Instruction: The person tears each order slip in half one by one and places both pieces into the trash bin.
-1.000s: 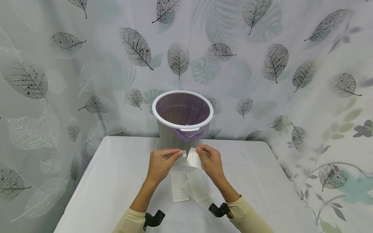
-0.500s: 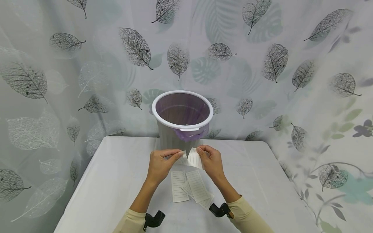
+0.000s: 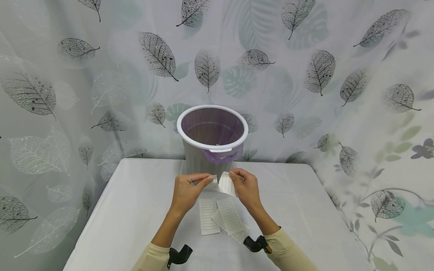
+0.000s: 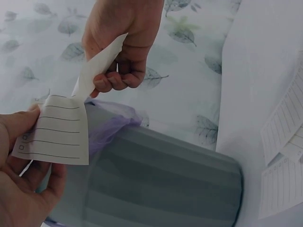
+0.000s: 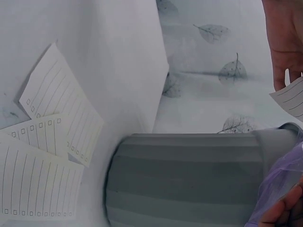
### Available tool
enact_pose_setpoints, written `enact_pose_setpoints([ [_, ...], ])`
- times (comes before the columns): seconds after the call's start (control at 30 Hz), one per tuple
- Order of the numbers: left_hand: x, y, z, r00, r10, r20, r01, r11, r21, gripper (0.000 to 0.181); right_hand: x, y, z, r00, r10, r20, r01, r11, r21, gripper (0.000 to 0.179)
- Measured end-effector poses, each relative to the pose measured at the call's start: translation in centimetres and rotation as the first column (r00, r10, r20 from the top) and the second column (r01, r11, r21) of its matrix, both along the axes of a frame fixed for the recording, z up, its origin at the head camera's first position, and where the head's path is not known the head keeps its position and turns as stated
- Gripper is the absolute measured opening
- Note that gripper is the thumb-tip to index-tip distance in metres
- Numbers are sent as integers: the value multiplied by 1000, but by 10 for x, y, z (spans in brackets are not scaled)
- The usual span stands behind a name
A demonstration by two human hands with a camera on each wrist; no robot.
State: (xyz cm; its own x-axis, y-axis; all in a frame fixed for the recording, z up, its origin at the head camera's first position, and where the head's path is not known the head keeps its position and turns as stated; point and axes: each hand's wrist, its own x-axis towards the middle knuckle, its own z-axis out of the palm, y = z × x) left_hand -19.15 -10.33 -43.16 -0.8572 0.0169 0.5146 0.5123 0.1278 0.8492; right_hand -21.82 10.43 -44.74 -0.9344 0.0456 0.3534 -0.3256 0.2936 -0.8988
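Note:
Both hands pinch a lined paper slip with small checkboxes, split from one edge into two halves that still meet in the left wrist view. My left hand has thumb and fingers curled on one half. The other half is pinched by my right hand, tilted away from the first. Both hands are raised in front of the bin, above the table. Below them lie similar slips: one lined slip on the left, and a second slip overlapping another to its right.
The grey bin has a white rim and a purple liner folded over its front; it stands at the table's back edge. A white cloth covers the table. A leaf-patterned curtain hangs behind and at the sides.

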Motion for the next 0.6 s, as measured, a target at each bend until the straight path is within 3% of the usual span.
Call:
enact_pose_setpoints([
  [0.33,2,0,1,1000,-5,-1,5,1000,3,13,0,4,-2,998,30,-54,-30,1000,6,17],
  [0.6,2,1,2,1000,1,10,-1,1000,8,9,0,4,-2,999,26,-39,-26,1000,5,17],
])
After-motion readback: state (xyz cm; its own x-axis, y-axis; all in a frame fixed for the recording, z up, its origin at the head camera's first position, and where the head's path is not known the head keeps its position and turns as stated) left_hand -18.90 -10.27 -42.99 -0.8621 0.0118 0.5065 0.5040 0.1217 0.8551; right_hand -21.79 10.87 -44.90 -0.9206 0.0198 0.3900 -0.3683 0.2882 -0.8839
